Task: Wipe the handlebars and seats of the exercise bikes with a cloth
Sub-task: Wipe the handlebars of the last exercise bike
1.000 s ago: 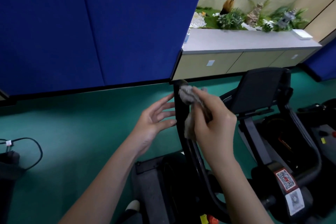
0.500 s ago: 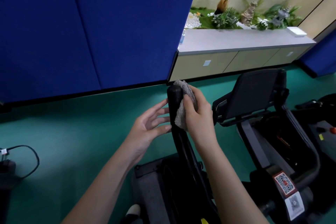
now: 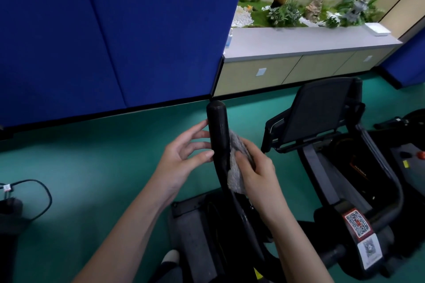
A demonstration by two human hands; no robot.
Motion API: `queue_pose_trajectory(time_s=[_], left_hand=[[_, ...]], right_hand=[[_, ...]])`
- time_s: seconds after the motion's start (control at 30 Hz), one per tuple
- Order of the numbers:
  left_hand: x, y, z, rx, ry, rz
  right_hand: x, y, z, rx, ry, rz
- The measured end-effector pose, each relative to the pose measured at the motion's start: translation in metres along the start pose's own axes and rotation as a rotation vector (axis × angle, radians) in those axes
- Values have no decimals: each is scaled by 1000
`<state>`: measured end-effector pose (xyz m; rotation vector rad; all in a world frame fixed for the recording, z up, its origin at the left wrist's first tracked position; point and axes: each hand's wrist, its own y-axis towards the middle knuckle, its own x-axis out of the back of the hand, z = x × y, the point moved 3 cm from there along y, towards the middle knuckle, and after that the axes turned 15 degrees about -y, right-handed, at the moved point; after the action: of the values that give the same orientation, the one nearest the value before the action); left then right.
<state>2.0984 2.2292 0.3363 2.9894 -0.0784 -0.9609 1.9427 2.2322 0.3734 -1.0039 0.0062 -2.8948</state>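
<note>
- The handlebar [image 3: 217,126] is a black, round-topped bar that stands almost upright in the middle of the view, curving down into the frame of the exercise bike [image 3: 241,225].
- The left hand [image 3: 184,156] is spread with its fingers straight, and the fingertips touch the left side of the handlebar below its cap.
- The right hand [image 3: 257,172] is curled round a grey cloth [image 3: 235,180] and presses it against the right side of the handlebar, partway down the bar.
- The cloth is bunched, with part showing above the fingers and part hanging below them beside the bar.
- To the right, a black panel [image 3: 317,108] sits tilted on a second machine, which carries a QR sticker [image 3: 357,224] low on its post.
- A blue partition [image 3: 115,30] rises behind, above the green floor [image 3: 92,167].
- A grey-topped bench [image 3: 299,41] at the back right holds plants [image 3: 285,14].
- A black cable [image 3: 43,195] loops on the floor at far left.
</note>
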Motion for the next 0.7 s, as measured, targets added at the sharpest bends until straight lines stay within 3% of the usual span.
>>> queue_pose_trajectory(time_s=[0.13, 0.37, 0.6, 0.7], left_hand=[[-2, -1, 3, 11, -27, -6], [-2, -3, 5, 17, -52, -18], [-7, -11, 15, 61, -161, -77], [-10, -15, 16, 75, -190, -95]], right_hand=[[-6, 8, 17, 18, 90, -129], [0, -17, 13, 102, -143, -149], [10, -22, 44, 325, -207, -349], [12, -2, 69, 503, -315, -397]])
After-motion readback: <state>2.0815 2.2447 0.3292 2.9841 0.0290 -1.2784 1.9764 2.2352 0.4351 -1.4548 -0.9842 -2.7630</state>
